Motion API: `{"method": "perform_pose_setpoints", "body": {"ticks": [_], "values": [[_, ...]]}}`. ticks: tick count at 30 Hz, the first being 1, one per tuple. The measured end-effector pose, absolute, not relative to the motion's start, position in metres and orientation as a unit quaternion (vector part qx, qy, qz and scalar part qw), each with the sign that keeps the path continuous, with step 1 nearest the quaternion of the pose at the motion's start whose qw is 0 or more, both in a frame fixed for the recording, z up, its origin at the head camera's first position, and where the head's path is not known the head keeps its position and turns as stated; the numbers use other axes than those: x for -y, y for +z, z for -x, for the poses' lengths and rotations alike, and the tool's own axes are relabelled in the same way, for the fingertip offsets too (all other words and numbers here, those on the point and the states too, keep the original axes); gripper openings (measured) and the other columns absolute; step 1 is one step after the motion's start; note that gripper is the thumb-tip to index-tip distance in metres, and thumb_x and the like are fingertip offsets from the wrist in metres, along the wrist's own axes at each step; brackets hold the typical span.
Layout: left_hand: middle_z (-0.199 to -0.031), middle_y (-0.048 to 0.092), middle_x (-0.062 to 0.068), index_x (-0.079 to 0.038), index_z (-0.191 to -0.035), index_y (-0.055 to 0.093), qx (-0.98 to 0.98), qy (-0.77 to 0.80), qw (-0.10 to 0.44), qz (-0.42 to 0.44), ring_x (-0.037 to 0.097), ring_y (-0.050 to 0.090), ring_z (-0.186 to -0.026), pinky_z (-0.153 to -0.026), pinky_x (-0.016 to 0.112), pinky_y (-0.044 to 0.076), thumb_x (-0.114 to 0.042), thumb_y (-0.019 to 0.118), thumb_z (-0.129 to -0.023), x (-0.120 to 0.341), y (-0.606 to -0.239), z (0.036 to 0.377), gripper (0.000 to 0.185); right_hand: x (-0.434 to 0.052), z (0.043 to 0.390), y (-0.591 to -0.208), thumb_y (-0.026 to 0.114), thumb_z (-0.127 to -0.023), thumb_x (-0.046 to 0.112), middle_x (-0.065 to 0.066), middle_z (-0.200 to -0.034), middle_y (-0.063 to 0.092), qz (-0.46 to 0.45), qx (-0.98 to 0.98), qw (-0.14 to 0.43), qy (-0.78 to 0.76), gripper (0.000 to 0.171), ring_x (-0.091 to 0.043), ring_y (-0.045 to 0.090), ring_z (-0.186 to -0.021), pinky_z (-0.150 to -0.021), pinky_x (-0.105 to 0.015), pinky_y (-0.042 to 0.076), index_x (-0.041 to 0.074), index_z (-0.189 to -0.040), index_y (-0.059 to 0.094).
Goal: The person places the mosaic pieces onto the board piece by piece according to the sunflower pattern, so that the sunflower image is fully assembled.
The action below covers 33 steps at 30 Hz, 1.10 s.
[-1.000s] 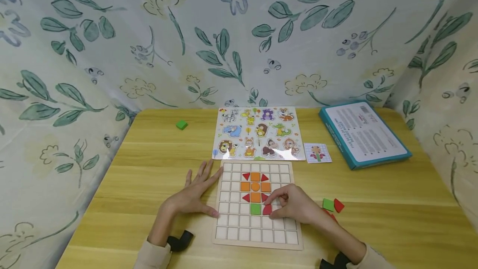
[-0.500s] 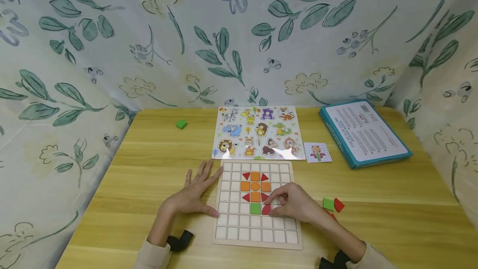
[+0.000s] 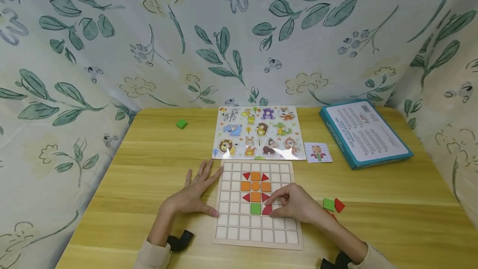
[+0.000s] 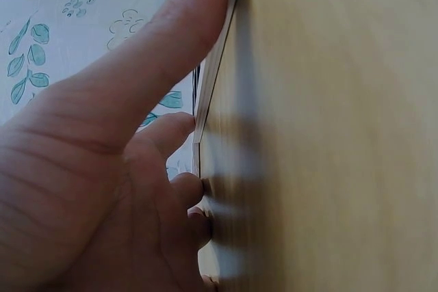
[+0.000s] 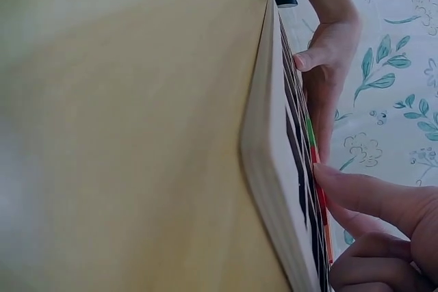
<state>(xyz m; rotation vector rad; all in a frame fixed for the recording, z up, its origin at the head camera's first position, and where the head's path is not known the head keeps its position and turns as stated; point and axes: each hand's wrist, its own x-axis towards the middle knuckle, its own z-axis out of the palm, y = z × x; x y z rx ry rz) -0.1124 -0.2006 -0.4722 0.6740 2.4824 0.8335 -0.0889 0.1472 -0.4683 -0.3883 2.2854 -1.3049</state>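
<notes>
A wooden grid board (image 3: 257, 245) lies flat on the table in the head view. My left hand (image 3: 190, 196) rests at its left edge with fingers spread, thumb and index fingertip touching the rim; the left wrist view shows the thumb (image 4: 171, 39) along that edge. With thumb and index finger, my right hand (image 3: 296, 204) pinches a red quarter-circle tile (image 3: 267, 209) in the cell right of a green square tile (image 3: 255, 209). Above these sit orange tiles (image 3: 255, 176) and small red triangles (image 3: 246, 176). In the right wrist view, the right thumb (image 5: 349, 186) presses at the red tile.
Right of the board, a green tile (image 3: 328, 204) and red tiles (image 3: 339, 205) lie partly behind the right wrist. Behind stand an animal puzzle (image 3: 240, 140), a pattern card (image 3: 318, 152) and a teal-edged box (image 3: 367, 134). Another green tile (image 3: 181, 124) lies back left.
The red tile has shifted very slightly left under the right fingertips. Both hands otherwise keep their places.
</notes>
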Motion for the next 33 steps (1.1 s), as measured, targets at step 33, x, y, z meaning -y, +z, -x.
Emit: {"method": "perform_pose_setpoints", "body": {"ticks": [33], "values": [[-0.173, -0.02, 0.015, -0.021, -0.168, 0.012, -0.898, 0.298, 0.215, -0.243, 0.041, -0.023, -0.159, -0.119, 0.072, -0.022, -0.048, 0.09, -0.073, 0.2, -0.474, 0.112, 0.125, -0.31, 0.075, -0.458, 0.083, -0.087, 0.026, 0.002, -0.068, 0.038, 0.005, -0.863, 0.237, -0.447, 0.049, -0.011, 0.04, -0.059, -0.053, -0.027, 0.031, 0.003, -0.128, 0.071]]}}
